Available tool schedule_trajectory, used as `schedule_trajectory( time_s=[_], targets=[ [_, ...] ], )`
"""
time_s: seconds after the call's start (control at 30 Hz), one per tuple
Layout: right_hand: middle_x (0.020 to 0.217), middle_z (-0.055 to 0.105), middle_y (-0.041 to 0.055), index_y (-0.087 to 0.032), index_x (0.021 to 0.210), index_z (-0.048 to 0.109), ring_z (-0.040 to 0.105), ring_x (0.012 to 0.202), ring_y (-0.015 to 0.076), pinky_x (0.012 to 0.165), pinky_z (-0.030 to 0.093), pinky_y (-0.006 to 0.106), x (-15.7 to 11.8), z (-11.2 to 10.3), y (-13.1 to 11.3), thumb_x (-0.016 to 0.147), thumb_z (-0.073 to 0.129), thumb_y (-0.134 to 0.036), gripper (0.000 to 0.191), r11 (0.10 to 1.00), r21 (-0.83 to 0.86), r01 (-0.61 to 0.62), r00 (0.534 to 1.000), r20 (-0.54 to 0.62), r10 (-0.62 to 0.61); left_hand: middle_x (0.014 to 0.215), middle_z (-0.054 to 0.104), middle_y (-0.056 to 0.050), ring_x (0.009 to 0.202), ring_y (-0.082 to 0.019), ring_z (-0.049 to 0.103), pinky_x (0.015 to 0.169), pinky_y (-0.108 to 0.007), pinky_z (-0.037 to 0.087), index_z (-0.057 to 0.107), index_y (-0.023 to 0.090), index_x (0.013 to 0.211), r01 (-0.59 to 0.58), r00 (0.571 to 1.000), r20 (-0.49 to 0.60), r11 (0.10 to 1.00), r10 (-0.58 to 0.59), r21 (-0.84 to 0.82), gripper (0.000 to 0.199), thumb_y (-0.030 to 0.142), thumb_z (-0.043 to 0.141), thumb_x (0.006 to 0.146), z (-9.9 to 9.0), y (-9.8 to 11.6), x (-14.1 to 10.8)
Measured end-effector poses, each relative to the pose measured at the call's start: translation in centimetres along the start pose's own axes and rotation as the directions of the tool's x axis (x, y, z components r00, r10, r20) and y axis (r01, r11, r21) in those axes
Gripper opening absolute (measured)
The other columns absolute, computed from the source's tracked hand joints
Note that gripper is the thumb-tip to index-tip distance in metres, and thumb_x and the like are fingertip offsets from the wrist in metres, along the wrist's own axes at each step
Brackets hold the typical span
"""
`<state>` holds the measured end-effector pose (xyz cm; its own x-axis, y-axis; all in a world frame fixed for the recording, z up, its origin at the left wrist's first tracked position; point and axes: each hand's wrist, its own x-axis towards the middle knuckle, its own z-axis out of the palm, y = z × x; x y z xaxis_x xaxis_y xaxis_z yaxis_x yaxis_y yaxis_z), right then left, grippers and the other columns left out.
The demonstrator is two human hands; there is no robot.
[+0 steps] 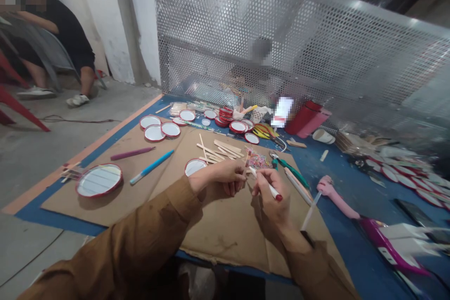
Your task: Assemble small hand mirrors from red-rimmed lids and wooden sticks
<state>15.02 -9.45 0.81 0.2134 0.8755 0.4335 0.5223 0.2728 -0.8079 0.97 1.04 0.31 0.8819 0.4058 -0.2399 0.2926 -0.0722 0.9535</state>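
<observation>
Although the left hand (218,179) half hides it, its curled fingers (235,183) seem to pinch a wooden craft stick (247,160); the right hand (271,199) narrowly grips a red-tipped white pen (270,189), above cardboard (225,239) near tangled rubber bands (258,159).

Bright, even light fills the scene, with glare across the metal mesh (295,42) at one o'clock. The edges bow, and lids (404,173) at three o'clock blur.

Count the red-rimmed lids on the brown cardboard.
5: three lids grouped at the far edge of the cardboard, a large lined lid at its left end, and one beside the craft sticks by the left hand. More lie off it on the blue mat.
</observation>
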Motion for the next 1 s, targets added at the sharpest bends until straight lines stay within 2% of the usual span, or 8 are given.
schedule_trajectory(
  time_s=[0.27,0.47,1.0],
  targets=[
    [0.055,0.054,-0.0049,-0.021,0.084,0.056,0.053,0.051,0.0131,0.052,0.040,0.026,0.06,-0.03,0.43,0.093,0.048,-0.039,0.021,1.000,-0.014,0.023,0.998,0.061,-0.022,0.049,0.059,0.003,0.040,-0.011,0.061,0.042,-0.019,0.050,0.053,0.014,0.068,-0.011,1.000,-0.005,1.000,0.011,-0.013,0.021,0.009,0.043,0.086,0.05,-0.11,0.04],
    [0.057,0.055,-0.0041,-0.021,0.086,0.056,0.054,0.052,0.0137,0.053,0.041,0.026,0.08,-0.03,0.30,0.093,0.048,-0.038,0.020,0.999,-0.035,0.019,0.999,0.050,-0.018,0.050,0.058,0.003,0.040,-0.012,0.061,0.043,-0.019,0.049,0.053,0.014,0.070,-0.011,1.000,-0.001,1.000,0.011,-0.011,0.018,0.012,0.047,0.086,0.04,-0.24,0.18],
    [0.058,0.055,-0.0044,-0.020,0.089,0.057,0.053,0.053,0.0132,0.053,0.041,0.025,0.24,-0.10,0.80,0.091,0.050,-0.036,0.017,0.999,-0.033,0.030,0.997,0.078,-0.027,0.050,0.057,0.003,0.040,-0.011,0.060,0.042,-0.019,0.049,0.054,0.013,0.072,-0.007,1.000,-0.011,1.000,0.007,0.026,0.019,0.007,0.041,0.084,0.11,0.31,-0.22]
  ],
)
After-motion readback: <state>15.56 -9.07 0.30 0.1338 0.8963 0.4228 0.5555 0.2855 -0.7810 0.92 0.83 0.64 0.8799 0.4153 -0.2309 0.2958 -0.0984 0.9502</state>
